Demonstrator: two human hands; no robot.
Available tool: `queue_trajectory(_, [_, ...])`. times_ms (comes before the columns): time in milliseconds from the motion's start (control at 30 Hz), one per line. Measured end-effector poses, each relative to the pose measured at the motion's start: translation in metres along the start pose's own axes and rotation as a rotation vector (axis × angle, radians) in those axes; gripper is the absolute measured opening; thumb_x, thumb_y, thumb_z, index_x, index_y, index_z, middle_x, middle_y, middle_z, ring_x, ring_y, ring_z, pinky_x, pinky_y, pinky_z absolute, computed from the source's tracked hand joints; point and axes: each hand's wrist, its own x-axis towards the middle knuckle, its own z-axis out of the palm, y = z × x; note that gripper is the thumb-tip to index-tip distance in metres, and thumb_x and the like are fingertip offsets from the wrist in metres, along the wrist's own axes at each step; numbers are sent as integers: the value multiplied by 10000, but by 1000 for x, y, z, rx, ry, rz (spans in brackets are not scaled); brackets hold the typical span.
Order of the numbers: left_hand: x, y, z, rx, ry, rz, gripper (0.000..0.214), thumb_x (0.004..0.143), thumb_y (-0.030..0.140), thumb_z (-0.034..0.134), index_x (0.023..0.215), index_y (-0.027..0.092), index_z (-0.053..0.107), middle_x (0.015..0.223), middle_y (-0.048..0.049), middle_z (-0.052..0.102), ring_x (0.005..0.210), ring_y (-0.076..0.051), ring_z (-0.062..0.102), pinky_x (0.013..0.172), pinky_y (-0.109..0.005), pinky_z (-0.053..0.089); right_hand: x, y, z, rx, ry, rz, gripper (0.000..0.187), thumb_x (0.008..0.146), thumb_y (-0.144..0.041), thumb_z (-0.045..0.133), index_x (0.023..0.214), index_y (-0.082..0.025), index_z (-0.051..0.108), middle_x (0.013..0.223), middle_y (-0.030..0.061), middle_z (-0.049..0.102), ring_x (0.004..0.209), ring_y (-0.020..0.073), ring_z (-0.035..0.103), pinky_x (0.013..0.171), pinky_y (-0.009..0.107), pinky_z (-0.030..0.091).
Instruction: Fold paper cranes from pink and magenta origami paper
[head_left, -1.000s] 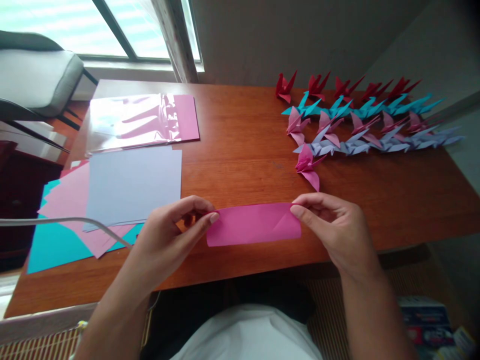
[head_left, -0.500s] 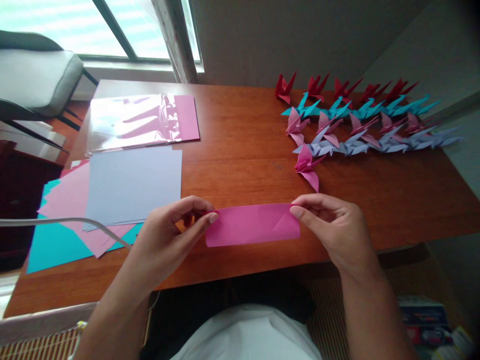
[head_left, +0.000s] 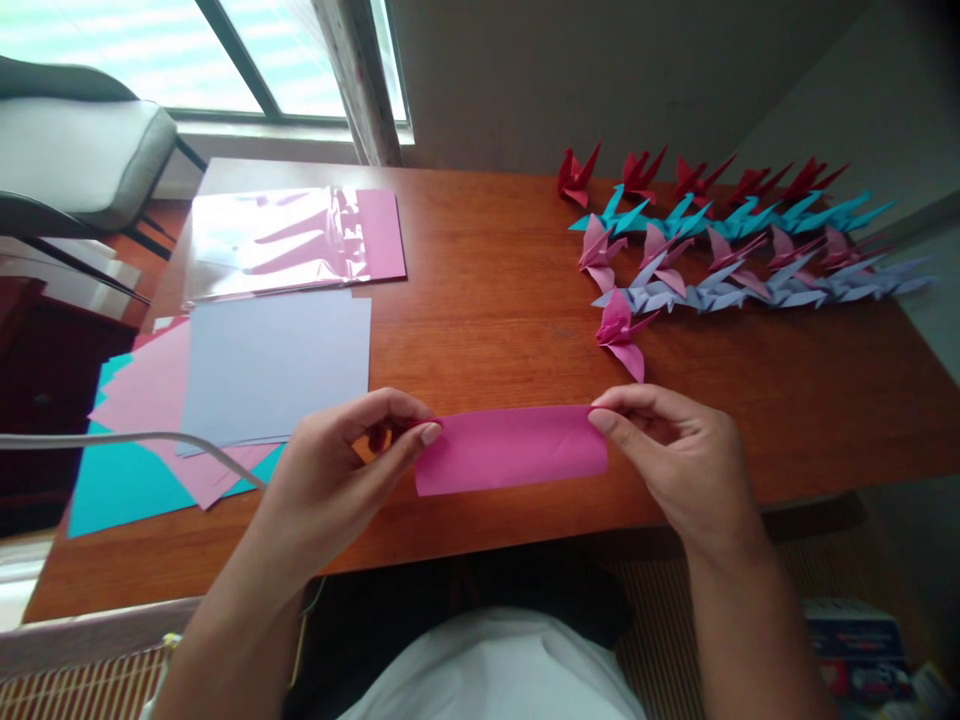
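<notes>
A pink sheet of paper, folded into a long rectangle, is held just above the near part of the wooden table. My left hand pinches its left end between thumb and fingers. My right hand pinches its right end the same way. A single magenta paper crane sits on the table just beyond my right hand.
Rows of folded paper cranes in red, teal, pink and lavender fill the far right. Flat sheets lie at left: a lavender sheet over pink and teal ones, and a clear plastic sleeve. A grey chair stands beyond the table's left.
Both hands keep their pinch on the pink paper, which sits slightly flatter. The view has shifted a little; nothing else moved.
</notes>
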Motion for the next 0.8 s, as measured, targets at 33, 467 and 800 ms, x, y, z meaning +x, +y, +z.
queue_trajectory(33, [0,1,0,4,-2,8,150,919,356,672,878,212,682,783,9,667,702,-124,571,618,-239,440,0,1,-1,-10,-7,-2,73,826,-315,784,842,-245,767,823,10,761,758,166,706,707,263,585])
queue_trajectory(467, [17,-5,17,237,72,41,116,905,261,578,871,203,673,773,6,694,666,-138,590,604,-254,411,21,33,14,-84,-65,-18,149,824,-358,764,848,-211,781,849,38,785,738,200,716,664,303,568])
queue_trajectory(800, [29,-8,20,545,49,154,169,943,252,518,852,210,654,947,-60,657,859,-208,616,757,-312,455,33,31,16,-375,-127,-274,79,883,-203,697,821,-233,734,856,27,731,819,206,660,753,342,501])
